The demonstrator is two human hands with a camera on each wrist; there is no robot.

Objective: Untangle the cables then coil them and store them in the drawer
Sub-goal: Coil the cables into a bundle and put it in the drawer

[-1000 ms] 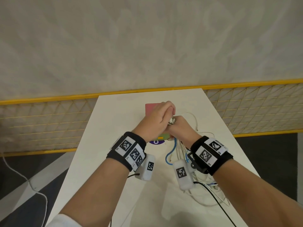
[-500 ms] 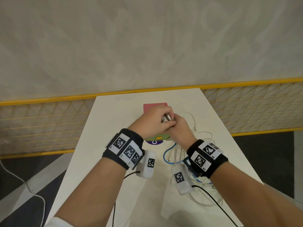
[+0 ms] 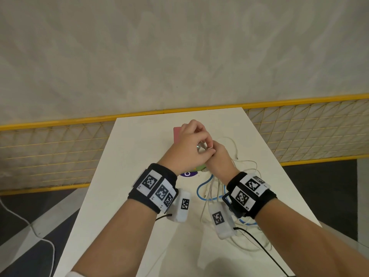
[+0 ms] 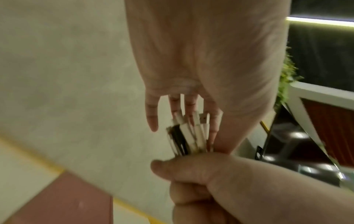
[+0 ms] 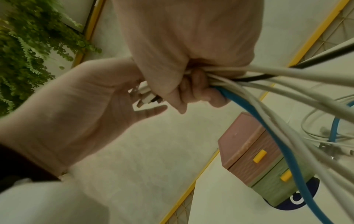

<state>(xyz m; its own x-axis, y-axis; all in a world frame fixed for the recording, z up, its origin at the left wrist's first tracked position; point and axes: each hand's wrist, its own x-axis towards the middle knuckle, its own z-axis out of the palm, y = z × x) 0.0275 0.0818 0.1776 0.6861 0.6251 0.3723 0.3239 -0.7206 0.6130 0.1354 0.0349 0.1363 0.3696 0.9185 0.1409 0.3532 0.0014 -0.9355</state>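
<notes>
My right hand is fisted around a bundle of white, blue and black cables above the table. The plug ends stick up out of that fist. My left hand reaches over from the left, its thumb and fingertips pinching the plug ends. The rest of the cables, including a blue loop, hang down to the table under my right wrist. The small drawer unit, pink above green with yellow handles, stands below my hands with its drawers closed. It is mostly hidden in the head view.
The drawer unit stands on a purple disc. More loose white cable lies to the right, near the table's right edge. A yellow mesh fence runs behind the table. Black leads trail from the wrist cameras.
My hands have stayed together over the drawer unit. My left fingers have lifted off the right fist and now work at the plug ends, whose metal tips show.
</notes>
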